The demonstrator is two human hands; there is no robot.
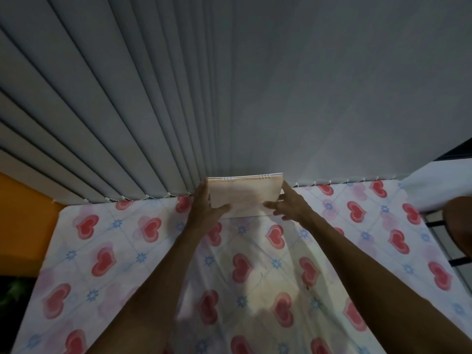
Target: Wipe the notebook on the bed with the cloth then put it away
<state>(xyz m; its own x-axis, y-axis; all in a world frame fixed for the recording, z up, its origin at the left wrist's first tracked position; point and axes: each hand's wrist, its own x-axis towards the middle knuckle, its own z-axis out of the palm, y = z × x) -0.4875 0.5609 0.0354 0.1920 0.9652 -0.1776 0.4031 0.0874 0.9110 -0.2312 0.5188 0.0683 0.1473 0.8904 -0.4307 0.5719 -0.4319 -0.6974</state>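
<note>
Notebook (244,198): spiral-bound, pale peach cover, held upright at the far edge of the bed, w/ the wire binding along its top edge; lower edge at or just above the sheet (contact can't be told).
Left hand (208,203): on the notebook's left side, fingers wrapped behind the edge, thumb lying across the front cover near the bottom; gripping it.
Right hand (290,204): on the notebook's right side, fingers closed onto the right edge & lower front corner; gripping it too.
Arms: both bare, stretched fwd from the bottom of view, meeting at the notebook.
Bed (107,251): sheet printed w/ red hearts & small blue flowers, wrinkled in the middle between the arms.
Blinds (115,111): grey vertical slats right behind the notebook, beaded chain along the bottom ends.
Wall (23,200): orange, left of the bed.
Cloth: not seen.
</note>
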